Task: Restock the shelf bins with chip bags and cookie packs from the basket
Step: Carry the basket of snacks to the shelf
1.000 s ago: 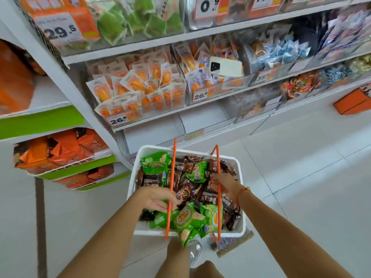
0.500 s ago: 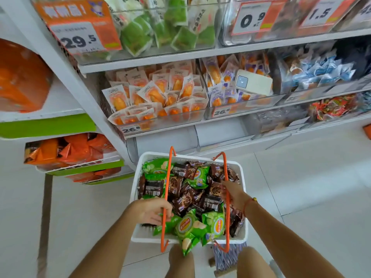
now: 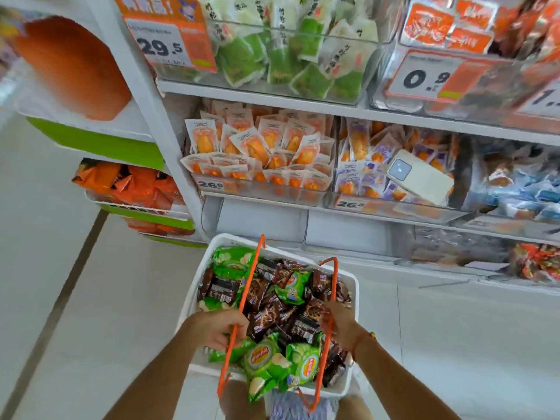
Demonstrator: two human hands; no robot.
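Head view, white basket (image 3: pixel 354 287) – green chip bags (image 3: pixel 263 360), brown cookie packs (image 3: pixel 263 317), both hands' grip clamped on handles.

White metal shelving (image 3: pixel 272 98) carries clear plastic bins (image 3: pixel 260 189) of orange snack packs at 12 o'clock; a white phone (image 3: pixel 421 177) lies on purple packs (image 3: pixel 363 180) at 1 o'clock.

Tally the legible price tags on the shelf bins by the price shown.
29.5 price tag: 1
26.5 price tags: 2
0.9 price tag: 1
cut-off price tag at the frame edge, starting with 1: 1
Total: 5
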